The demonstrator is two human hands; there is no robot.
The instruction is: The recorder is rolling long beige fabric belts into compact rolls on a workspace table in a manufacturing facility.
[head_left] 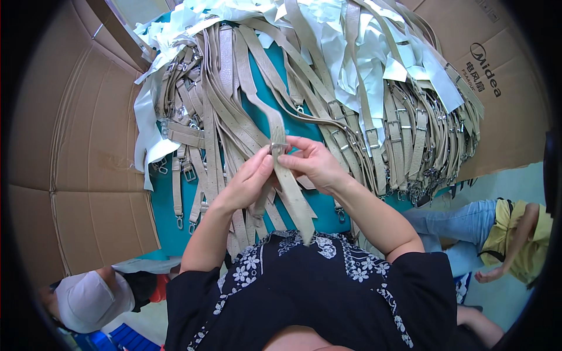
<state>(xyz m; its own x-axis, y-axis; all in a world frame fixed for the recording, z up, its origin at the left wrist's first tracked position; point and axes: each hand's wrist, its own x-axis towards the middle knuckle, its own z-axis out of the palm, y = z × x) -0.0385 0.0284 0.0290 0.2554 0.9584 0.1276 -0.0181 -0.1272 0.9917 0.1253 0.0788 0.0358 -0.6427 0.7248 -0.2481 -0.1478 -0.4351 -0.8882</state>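
Note:
A beige strap (291, 196) runs from the far side of the table toward my body, its tapered end hanging down in front of my shirt. Both hands pinch it at a silver metal buckle (278, 146). My left hand (249, 178) is closed at the buckle's left side, thumb and fingers against the strap. From the right, my right hand (313, 167) grips the strap just below the buckle, thumb on top. Parts of the strap under my fingers are hidden. Beneath my hands lie several more beige straps (225, 117).
Straps with buckles and clips (418, 128) are piled at the right, others (181, 93) at the left. White sheets (351, 52) lie among them on the teal tabletop (272, 64). Cardboard (88, 146) stands on both sides. People (96, 301) are nearby at lower left and right.

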